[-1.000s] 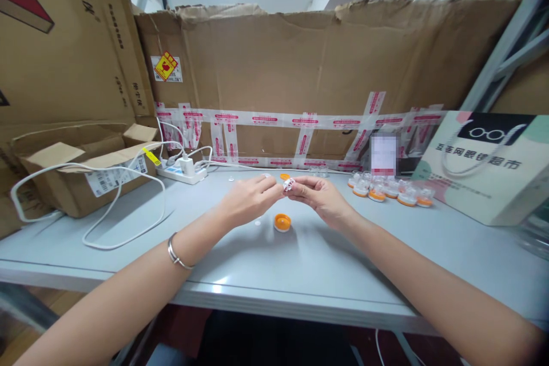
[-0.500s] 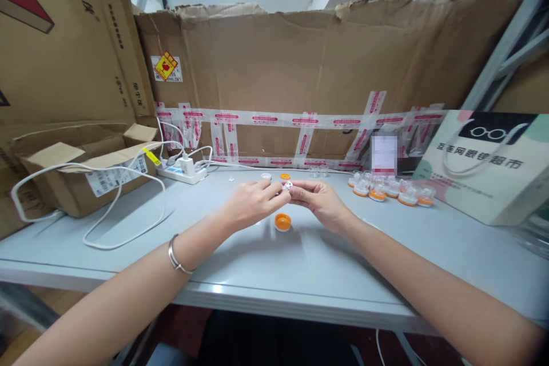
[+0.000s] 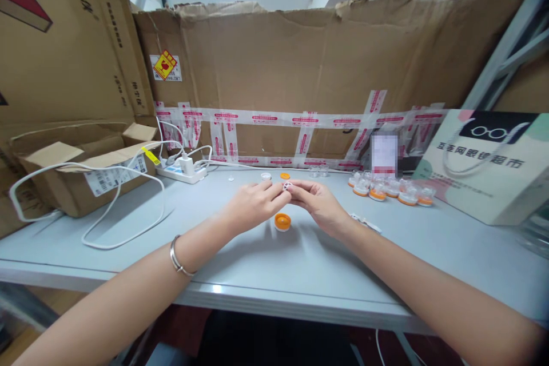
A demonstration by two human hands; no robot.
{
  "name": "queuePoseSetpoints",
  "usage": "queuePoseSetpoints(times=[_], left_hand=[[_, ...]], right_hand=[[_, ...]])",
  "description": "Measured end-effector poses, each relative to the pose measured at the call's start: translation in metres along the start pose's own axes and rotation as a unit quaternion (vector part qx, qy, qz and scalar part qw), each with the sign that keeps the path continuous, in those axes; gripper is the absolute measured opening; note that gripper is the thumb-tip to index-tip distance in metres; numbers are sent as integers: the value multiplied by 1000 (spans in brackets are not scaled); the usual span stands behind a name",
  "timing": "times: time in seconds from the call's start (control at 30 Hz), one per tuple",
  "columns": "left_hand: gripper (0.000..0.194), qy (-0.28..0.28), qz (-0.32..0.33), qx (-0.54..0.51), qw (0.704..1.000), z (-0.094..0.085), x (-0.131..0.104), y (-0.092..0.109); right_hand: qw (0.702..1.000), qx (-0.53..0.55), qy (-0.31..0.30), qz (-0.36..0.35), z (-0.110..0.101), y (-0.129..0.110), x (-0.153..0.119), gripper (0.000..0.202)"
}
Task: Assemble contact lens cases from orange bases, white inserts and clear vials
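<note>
My left hand (image 3: 256, 203) and my right hand (image 3: 319, 206) meet above the middle of the table, fingertips together. Between them is a small white plastic piece (image 3: 287, 186) with dark gaps, pinched by both hands and partly covered by the fingers. Just below the hands stands a round orange cap-like part (image 3: 282, 222) with a white base. Behind the hands lie a white ring (image 3: 266, 176) and a flat orange ring (image 3: 285, 176). A thin white strip-like piece (image 3: 366, 223) rests beside my right wrist, partly hidden by it.
Several clear-topped round pieces with orange or white bases (image 3: 392, 187) are grouped at the right, near a paper bag (image 3: 480, 168). At the left are an open carton (image 3: 72, 183), a power strip (image 3: 184, 172) and a looped white cable (image 3: 124, 247). Large cardboard (image 3: 274, 63) stands behind.
The small white piece has turned slightly between my fingers. My right hand has shifted a little, and more of the white strip-like piece shows by the wrist.
</note>
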State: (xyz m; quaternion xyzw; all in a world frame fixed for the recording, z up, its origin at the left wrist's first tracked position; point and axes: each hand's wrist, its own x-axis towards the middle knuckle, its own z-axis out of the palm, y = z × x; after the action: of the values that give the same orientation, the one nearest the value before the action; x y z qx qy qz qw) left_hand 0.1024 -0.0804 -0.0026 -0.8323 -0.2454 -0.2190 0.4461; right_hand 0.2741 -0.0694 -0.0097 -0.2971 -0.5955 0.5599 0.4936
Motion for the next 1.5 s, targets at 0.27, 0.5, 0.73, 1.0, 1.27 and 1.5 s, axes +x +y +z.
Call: queuePoseSetpoints(times=[0.27, 0.5, 0.73, 1.0, 1.27, 1.5], left_hand=[[26, 92, -169, -297, 935, 14, -1, -4], [33, 109, -167, -475, 857, 14, 2, -5], [32, 121, -204, -504, 830, 16, 1, -4], [23, 116, -239, -549, 793, 21, -3, -6], [27, 75, -244, -536, 805, 21, -5, -7], [26, 67, -230, -521, 819, 22, -5, -7]], right_hand=[[991, 92, -80, 53, -7, -4, -1, 16], [981, 128, -110, 97, -10, 3, 0, 14], [984, -166, -54, 42, -30, -20, 5, 29], [771, -606, -73, 181, -112, -59, 1, 29], [738, -621, -163, 208, -102, -42, -1, 23], [768, -610, -133, 140, -96, -39, 5, 26]])
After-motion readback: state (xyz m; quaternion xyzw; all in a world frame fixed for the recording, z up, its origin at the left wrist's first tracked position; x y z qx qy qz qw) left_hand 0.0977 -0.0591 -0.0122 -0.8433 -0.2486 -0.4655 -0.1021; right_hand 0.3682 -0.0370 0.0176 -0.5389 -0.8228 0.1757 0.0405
